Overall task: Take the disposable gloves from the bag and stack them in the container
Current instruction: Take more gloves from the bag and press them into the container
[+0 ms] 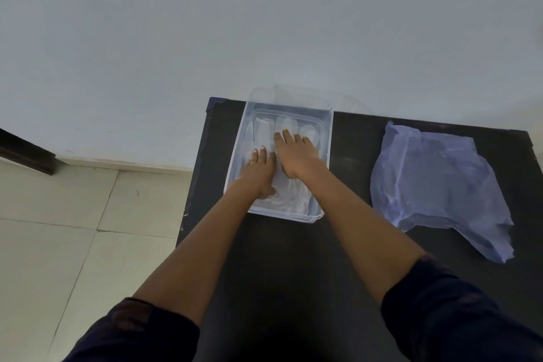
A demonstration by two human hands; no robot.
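Note:
A clear plastic container (328, 138) stands on the dark table at its far left. Thin translucent disposable gloves (293, 126) lie flat inside it, their fingers pointing away from me. My left hand (260, 170) rests palm down on the gloves at the container's near left. My right hand (295, 154) lies flat beside it, slightly farther in, fingers spread over the gloves. Neither hand grips anything. A crumpled bluish plastic bag (435, 185) lies on the table to the right of the container, apart from both hands.
The dark table (352, 244) ends at a left edge just beside the container, with pale floor tiles (73, 229) below. A white wall (264, 23) rises right behind the table. A clear lid or second tray (346, 100) leans behind the container.

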